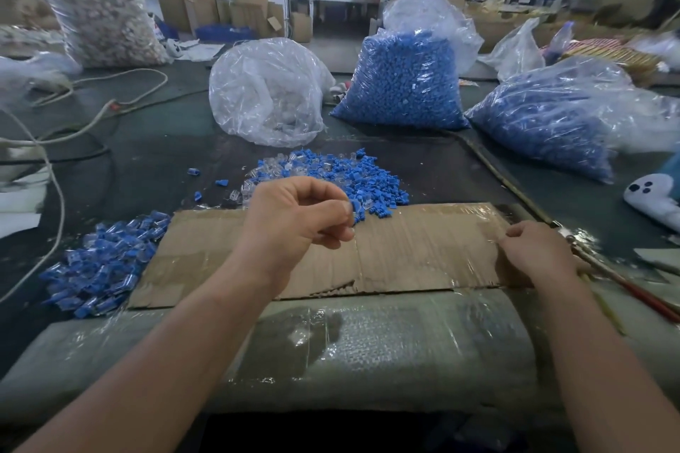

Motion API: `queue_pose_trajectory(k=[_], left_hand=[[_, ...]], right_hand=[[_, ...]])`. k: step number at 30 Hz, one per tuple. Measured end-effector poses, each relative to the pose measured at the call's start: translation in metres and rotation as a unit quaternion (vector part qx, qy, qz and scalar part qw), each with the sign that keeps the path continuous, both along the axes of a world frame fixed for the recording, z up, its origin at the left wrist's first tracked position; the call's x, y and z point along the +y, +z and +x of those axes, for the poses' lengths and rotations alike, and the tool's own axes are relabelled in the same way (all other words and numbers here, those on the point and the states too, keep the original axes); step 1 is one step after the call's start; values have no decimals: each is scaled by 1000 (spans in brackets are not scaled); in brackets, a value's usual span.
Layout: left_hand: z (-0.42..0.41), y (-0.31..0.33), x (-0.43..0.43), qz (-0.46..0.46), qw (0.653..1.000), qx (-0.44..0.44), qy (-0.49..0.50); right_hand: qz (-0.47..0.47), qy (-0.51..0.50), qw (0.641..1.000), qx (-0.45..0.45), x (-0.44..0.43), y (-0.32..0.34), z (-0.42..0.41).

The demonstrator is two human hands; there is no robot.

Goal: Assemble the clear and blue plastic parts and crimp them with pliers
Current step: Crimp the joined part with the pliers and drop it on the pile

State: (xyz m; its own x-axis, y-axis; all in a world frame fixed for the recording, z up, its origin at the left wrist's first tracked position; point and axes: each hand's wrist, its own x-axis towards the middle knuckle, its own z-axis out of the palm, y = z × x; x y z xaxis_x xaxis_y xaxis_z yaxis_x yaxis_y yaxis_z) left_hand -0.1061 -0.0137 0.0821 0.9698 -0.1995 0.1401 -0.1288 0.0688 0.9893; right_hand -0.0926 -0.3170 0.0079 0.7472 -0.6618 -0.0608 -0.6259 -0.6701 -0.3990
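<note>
left hand [294, 217] above cardboard [423, 243], grip narrow, pinching what looks like a clear part [346, 208] | loose pile [368, 180] of blue and clear parts just beyond it | right hand [537, 254] curled, hold unclear | pliers [633, 290] just right of it, handles running near-right, right hand nearer

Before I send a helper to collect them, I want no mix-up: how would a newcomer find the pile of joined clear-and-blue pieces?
Find the flat cardboard sheet on the dark table before the person. Just off its left end sits the pile of joined pieces. Unlike the loose mixed pile beyond the sheet's far edge, its pieces look like blue parts sleeved in clear ones.
</note>
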Motion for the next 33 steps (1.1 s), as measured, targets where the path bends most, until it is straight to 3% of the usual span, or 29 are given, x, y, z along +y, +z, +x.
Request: queue_pose_trajectory(k=[4,11,17,26,33], left_hand=[[-2,0,2,3,1000,-5,-1],[-4,0,4,4,1000,-3,-2],[3,-5,9,8,1000,0,9],[9,-12,15,-2,1000,10,24],[15,-19,16,-6,999,29,34]], right_hand=[[-34,-4,999,-3,-4,-1,-3],[-58,35,988,-139,3,-7,-5],[-82,136,960,-231,42,14,7],[-81,348,915,-185,137,4,22],[-69,409,901,-131,157,-13,28]])
